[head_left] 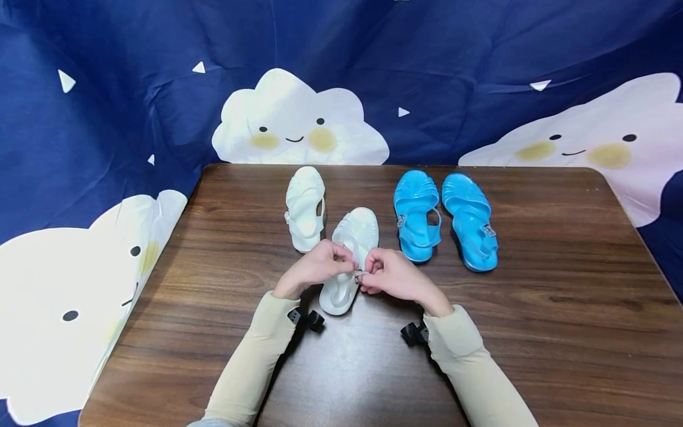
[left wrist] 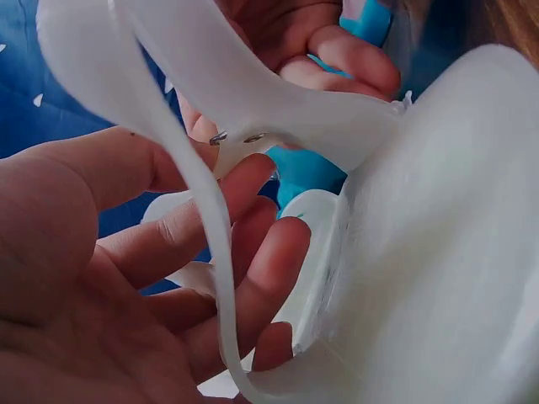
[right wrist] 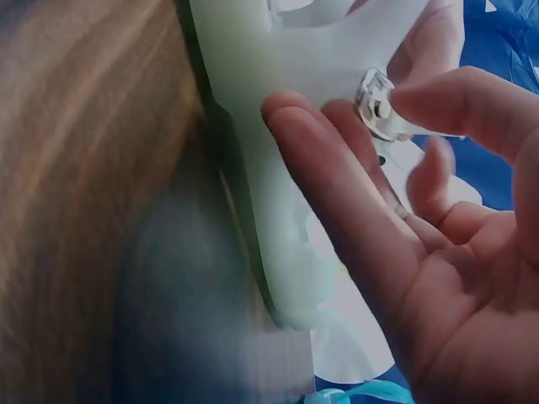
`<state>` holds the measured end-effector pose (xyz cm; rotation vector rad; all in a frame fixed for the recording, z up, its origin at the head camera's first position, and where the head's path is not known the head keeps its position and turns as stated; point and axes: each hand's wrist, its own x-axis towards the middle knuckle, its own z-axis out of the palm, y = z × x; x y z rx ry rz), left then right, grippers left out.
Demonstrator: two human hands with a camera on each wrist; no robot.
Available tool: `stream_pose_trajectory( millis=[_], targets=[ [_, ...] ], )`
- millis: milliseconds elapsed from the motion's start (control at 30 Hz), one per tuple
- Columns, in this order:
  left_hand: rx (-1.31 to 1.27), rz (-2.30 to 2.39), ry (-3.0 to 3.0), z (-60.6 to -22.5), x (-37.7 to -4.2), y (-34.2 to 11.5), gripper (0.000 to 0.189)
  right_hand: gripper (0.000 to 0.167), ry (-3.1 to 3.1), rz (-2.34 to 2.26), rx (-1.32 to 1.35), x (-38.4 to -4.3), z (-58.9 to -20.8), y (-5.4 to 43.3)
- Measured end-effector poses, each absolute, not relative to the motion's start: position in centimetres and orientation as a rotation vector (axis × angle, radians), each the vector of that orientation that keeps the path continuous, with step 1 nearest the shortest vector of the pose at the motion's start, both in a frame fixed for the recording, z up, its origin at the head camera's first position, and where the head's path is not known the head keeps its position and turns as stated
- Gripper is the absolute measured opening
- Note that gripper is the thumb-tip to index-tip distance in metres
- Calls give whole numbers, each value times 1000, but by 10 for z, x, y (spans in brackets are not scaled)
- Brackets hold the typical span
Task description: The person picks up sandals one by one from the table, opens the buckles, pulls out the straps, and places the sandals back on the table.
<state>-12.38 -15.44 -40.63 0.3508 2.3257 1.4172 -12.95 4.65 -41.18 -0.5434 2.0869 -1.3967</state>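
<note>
on a brown wood-grain worktop, a white plastic sandal lies as left hand and right hand, each grip pinched close, hold its white strap by the silver buckle.

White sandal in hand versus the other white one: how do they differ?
The handled sandal has the left hand and right hand at its buckle; neither grips the other white sandal. The handled sandal lies nearer, toe slanting right; the other sits farther back, toe nearly straight ahead. Buckles sit right on the handled one, left on the other. Both are white.
</note>
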Motion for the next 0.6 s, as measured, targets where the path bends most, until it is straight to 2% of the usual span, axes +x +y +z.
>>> stream_pose_trajectory(
  millis=[333, 600],
  targets=[
    [330, 1431, 2328, -408, -125, -155, 12, 15, 2279, -1272, -807, -134, -413, 52],
    [232, 1465, 2312, -409, -126, -156, 14, 15, 2309, -1288, -821, -132, -412, 51]
  ],
)
